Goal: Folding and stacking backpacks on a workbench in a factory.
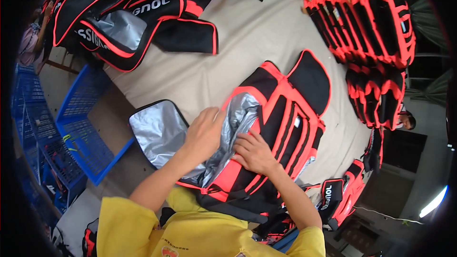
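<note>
A black backpack with coral-red trim (281, 123) lies on the cloth-covered table in front of me. Its mouth gapes, showing a crinkled silver lining (243, 109). The silver-lined flap (159, 131) is folded out to the left. My left hand (205, 131) is at the left side of the mouth, fingers bent together against the lining; what they pinch, if anything, is hard to see. My right hand (256, 153) curls its fingers over the coral-trimmed edge of the mouth, gripping it.
More such backpacks (185, 35) lie at the far left of the table. A tall stack of them (357, 19) stands at the far right, and another bag (335, 202) lies at near right. Blue plastic crates (90, 138) stand left of the table. A person (407, 120) is partly visible beyond the stack.
</note>
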A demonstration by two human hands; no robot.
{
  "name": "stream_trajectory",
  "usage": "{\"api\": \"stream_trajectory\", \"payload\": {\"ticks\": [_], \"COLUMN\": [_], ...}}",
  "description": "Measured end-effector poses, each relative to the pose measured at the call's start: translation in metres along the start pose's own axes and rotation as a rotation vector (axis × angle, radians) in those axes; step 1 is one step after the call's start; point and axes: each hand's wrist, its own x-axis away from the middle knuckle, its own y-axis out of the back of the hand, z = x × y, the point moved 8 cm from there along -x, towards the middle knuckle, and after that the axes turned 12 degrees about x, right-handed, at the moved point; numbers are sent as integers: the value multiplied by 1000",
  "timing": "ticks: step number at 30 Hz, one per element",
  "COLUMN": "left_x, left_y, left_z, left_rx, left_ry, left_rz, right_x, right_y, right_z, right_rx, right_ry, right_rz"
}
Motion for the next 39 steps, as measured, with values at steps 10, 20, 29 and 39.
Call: {"api": "stream_trajectory", "payload": {"ticks": [10, 20, 29, 39], "left_x": [-26, -25, 110, 136], "left_y": [-126, -100, -103, -121], "left_z": [88, 76, -106, -122], "left_rx": [872, 56, 300, -296], "left_ry": [553, 347, 51, -78], "left_rz": [304, -18, 740, 431], "right_x": [44, 99, 152, 122], "right_y": [83, 114, 83, 21], "right_z": [9, 29, 22, -8], "right_rx": [9, 72, -133, -189], "right_ry": [6, -160, -955, -1204], "right_rz": [-121, -13, -241, 298]}}
